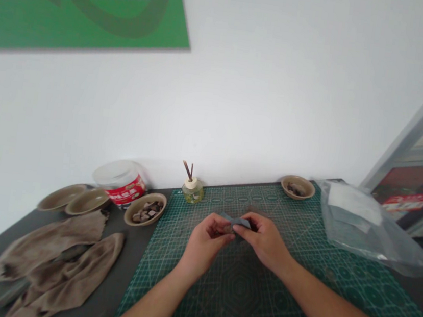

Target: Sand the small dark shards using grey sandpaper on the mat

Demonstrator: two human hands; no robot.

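Observation:
Both hands meet above the green cutting mat [168,256], near its middle. My right hand [263,239] is closed on a small folded grey sheet [242,222] that looks like sandpaper. Thumb and fingertips of my left hand [205,240] are pinched together against the sheet's left end. A small pale piece seems to sit between those fingertips, but it is mostly hidden and too small to name. Dark smudges and dust mark the mat around the hands.
Left of the mat stand a bowl of small brown pieces [148,212], a red-labelled plastic tub [125,184], two bowls [88,202] and stained brown cloths [77,276]. A reed diffuser [192,191], another bowl [298,187] and a clear plastic bag [372,229] lie along the back and right.

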